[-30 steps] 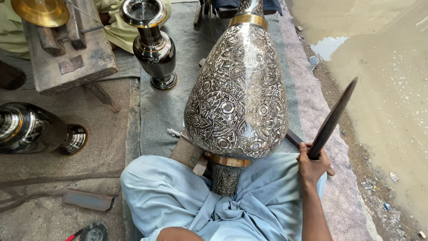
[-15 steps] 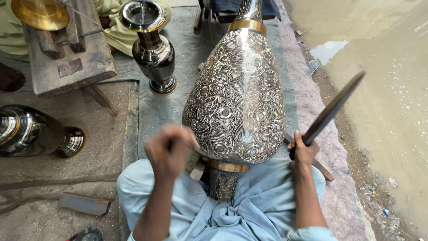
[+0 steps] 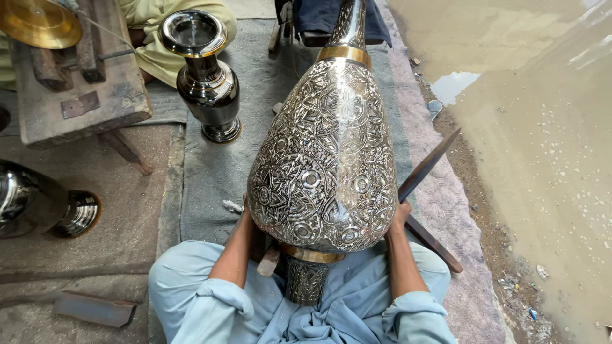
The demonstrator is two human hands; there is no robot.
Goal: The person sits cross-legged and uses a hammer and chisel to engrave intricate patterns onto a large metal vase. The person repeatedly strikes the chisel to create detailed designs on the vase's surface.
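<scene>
A big silver vase [image 3: 325, 165], engraved all over and ringed with brass bands, lies tilted across my lap with its foot [image 3: 306, 277] toward me. My left hand [image 3: 246, 211] is pressed to the vase's lower left side, its fingers hidden behind the body. On the lower right side, my right hand [image 3: 400, 213] grips a long dark flat tool [image 3: 428, 164] that points up and to the right. A wooden handle [image 3: 268, 260] sticks out from under the vase by my left forearm.
A dark polished vase [image 3: 205, 83] stands upright on the grey mat [image 3: 210, 172]. Left of it are a wooden block [image 3: 70, 95] and a brass dish [image 3: 39, 22]. Another shiny vessel [image 3: 38, 207] lies at far left. A dark rod [image 3: 435, 243] lies by my right knee. Muddy water [image 3: 542, 127] borders the right.
My left hand, raised in front of the vase half a second ago, has dropped to its lower left side. My right hand has lowered the dark tool against the vase's right side.
</scene>
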